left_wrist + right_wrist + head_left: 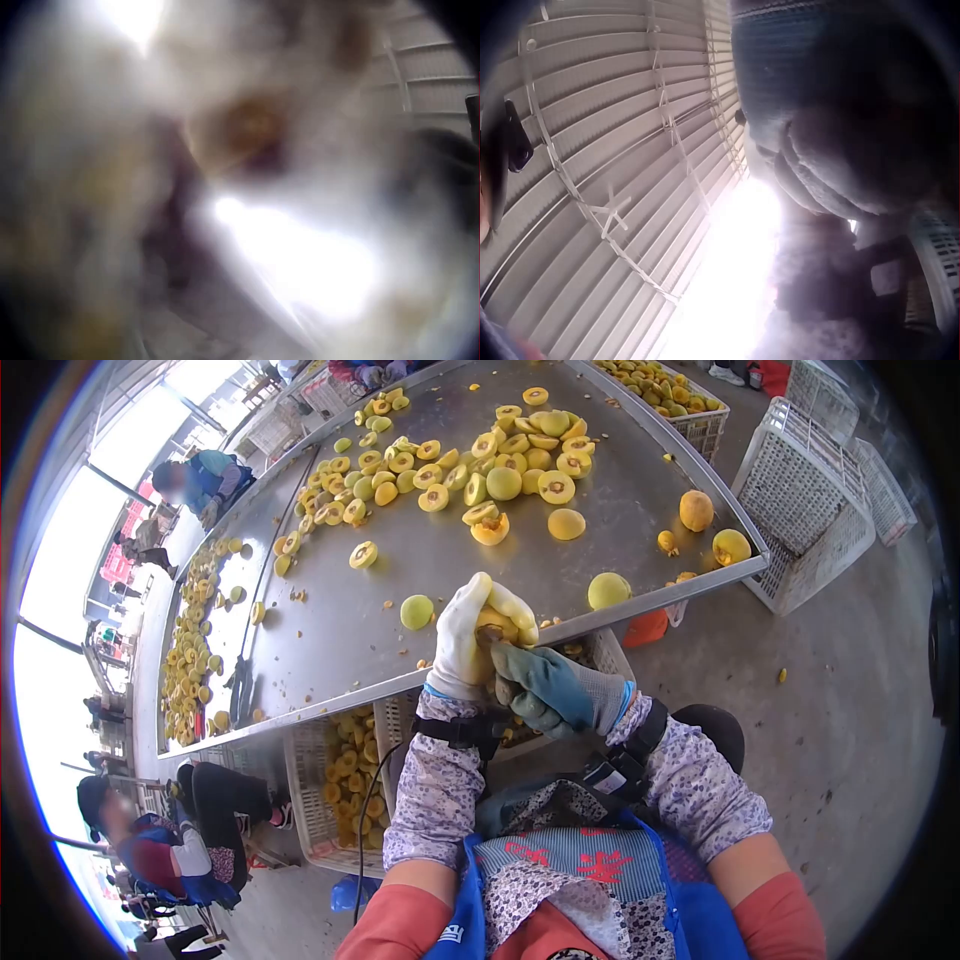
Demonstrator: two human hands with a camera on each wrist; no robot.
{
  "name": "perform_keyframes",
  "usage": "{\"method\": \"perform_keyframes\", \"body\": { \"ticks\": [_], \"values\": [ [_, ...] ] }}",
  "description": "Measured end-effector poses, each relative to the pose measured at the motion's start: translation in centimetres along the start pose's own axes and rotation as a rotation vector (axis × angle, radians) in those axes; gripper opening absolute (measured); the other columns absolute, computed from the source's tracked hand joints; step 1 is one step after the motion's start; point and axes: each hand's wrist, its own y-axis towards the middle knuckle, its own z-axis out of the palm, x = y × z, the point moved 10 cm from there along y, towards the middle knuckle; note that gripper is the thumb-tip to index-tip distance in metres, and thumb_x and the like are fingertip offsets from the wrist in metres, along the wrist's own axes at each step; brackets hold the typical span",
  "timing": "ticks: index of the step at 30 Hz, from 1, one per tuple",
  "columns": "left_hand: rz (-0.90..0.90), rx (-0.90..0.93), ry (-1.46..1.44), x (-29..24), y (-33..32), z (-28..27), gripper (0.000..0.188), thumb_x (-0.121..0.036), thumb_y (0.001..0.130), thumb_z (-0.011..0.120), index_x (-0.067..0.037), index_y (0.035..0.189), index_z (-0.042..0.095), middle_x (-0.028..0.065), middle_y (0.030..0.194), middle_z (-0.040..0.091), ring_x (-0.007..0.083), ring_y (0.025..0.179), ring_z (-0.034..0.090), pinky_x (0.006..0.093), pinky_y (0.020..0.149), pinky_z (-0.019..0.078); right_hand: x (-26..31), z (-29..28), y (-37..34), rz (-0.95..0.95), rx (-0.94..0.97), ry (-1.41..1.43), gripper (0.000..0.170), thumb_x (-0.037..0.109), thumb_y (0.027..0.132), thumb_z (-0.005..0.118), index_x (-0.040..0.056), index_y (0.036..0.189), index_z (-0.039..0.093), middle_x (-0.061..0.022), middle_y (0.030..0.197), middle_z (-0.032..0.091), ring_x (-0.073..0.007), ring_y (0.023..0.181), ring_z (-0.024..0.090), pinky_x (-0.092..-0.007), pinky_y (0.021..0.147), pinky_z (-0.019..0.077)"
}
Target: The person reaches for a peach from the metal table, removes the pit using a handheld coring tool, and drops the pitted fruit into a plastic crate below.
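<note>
The left hand (467,638), in a white glove, curls its fingers round a yellow fruit (497,624) near the front edge of the metal table. Against it is the right hand (556,688), in a grey-blue glove (832,161), its fingers curled round a small dark tool whose end meets the fruit; most of the tool is hidden. The left wrist view is too blurred to tell details. Close by on the tabletop lie a whole green fruit (417,612) and another (609,591).
Halved fruits (433,498) spread over the metal table (330,630). Below its front edge stands a crate of fruit pieces (310,800). Stacked white crates (800,490) are at the right, a filled crate (697,432) behind. Other people sit at the left.
</note>
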Motion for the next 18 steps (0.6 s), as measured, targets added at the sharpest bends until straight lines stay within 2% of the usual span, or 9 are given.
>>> {"method": "perform_keyframes", "body": {
  "ticks": [1,3,5,7,9,11,12,15,18],
  "values": [
    [0.013,-0.037,-0.084,0.2,0.0,-0.3,0.051,-0.041,0.1,0.048,0.002,0.08,0.067,0.0155,0.072,0.067,0.0208,0.06,0.061,0.0291,0.056,0.0494,-0.2,0.2,0.1,-0.002,-0.001,-0.003,0.042,0.053,0.102,0.042,0.013,0.101,0.056,0.0029,0.065,0.05,-0.0087,0.046,0.044,-0.024,0.039,0.0347],
    [0.028,-0.078,-0.169,0.2,0.0,-0.8,0.051,-0.04,0.1,0.048,0.002,0.079,0.066,0.0158,0.072,0.066,0.021,0.059,0.061,0.0294,0.055,0.0492,1.1,-0.4,-0.1,-0.167,-0.141,0.001,0.053,0.063,0.098,0.045,0.0125,0.085,0.055,0.0041,0.057,0.044,-0.0058,0.04,0.038,-0.0225,0.034,0.0301],
    [0.004,-0.069,-0.004,0.3,0.1,-0.9,0.051,-0.041,0.1,0.048,0.001,0.075,0.063,0.0159,0.07,0.065,0.0221,0.058,0.06,0.03,0.054,0.0489,1.3,-0.3,-0.1,-0.17,-0.183,-0.073,0.053,0.063,0.098,0.045,0.0128,0.084,0.054,0.0048,0.056,0.042,-0.0053,0.039,0.036,-0.0222,0.033,0.0286],
    [0.009,-0.04,-0.033,0.6,0.3,-1.1,0.048,-0.041,0.1,0.048,0.0,0.078,0.063,0.0152,0.07,0.064,0.023,0.059,0.06,0.0305,0.054,0.0491,1.4,-0.7,-0.1,-0.177,-0.231,-0.14,0.053,0.063,0.098,0.045,0.0131,0.084,0.054,0.0054,0.055,0.041,-0.0048,0.039,0.034,-0.022,0.033,0.027],
    [0.022,-0.016,-0.069,0.4,0.3,-0.4,0.046,-0.041,0.1,0.048,-0.002,0.081,0.062,0.0145,0.071,0.063,0.0239,0.06,0.061,0.0311,0.054,0.0494,-0.3,1.5,0.4,-0.036,0.048,0.145,0.05,0.061,0.097,0.047,0.0167,0.075,0.049,0.0082,0.056,0.039,-0.0028,0.042,0.032,-0.0211,0.037,0.0251],
    [0.024,-0.258,-0.395,0.8,0.1,-1.6,0.039,-0.041,0.101,0.049,-0.006,0.088,0.06,0.0129,0.076,0.063,0.0255,0.064,0.061,0.033,0.054,0.0507,0.1,1.9,-0.1,-0.029,0.053,0.146,0.05,0.06,0.097,0.046,0.0166,0.074,0.049,0.0079,0.056,0.039,-0.0031,0.042,0.032,-0.0213,0.037,0.0251],
    [0.021,-0.258,-0.584,1.4,0.7,-2.7,0.034,-0.04,0.101,0.05,-0.008,0.093,0.06,0.0114,0.081,0.062,0.0263,0.065,0.061,0.0357,0.055,0.0524,0.1,2.2,-0.3,-0.026,0.055,0.158,0.05,0.06,0.098,0.045,0.0165,0.073,0.048,0.0076,0.056,0.039,-0.0034,0.042,0.032,-0.0216,0.037,0.025],
    [0.107,-0.369,-0.601,-0.4,0.7,-5.4,0.036,-0.041,0.101,0.051,-0.007,0.094,0.061,0.0117,0.085,0.065,0.0274,0.067,0.063,0.037,0.056,0.0536,-1.4,2.0,-0.1,-0.013,-0.037,-0.044,0.052,0.063,0.098,0.045,0.0139,0.085,0.054,0.0078,0.057,0.039,-0.0034,0.041,0.032,-0.0194,0.036,0.0259],
    [0.228,-0.578,-0.177,-5.5,-2.8,-9.4,0.038,-0.043,0.1,0.053,-0.007,0.1,0.064,0.0121,0.09,0.068,0.0273,0.073,0.067,0.038,0.061,0.0553,-1.7,1.4,-0.6,0.005,-0.071,0.052,0.049,0.063,0.099,0.043,0.0165,0.086,0.052,0.0087,0.056,0.035,-0.0026,0.041,0.029,-0.0194,0.037,0.0231]
  ]
}}
